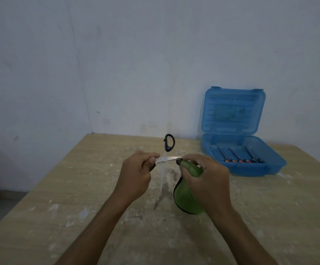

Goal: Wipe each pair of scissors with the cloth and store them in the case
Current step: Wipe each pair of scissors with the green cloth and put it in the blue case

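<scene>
Black-handled scissors held wide open above the table, cloth at 1 blade.

The left hand grips the lower handle, fingers curled round it, while the right hand pinches a green cloth around the tip of the blade pointing right; the other blade points down, blurred, and the second handle loop stands up behind. The cloth hangs to the scuffed wooden table. Back right, the open blue plastic case holds several scissors side by side, lid leaning on the wall.

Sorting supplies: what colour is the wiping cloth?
Green, with a dark edge; the cloth shows in the head view.
</scene>
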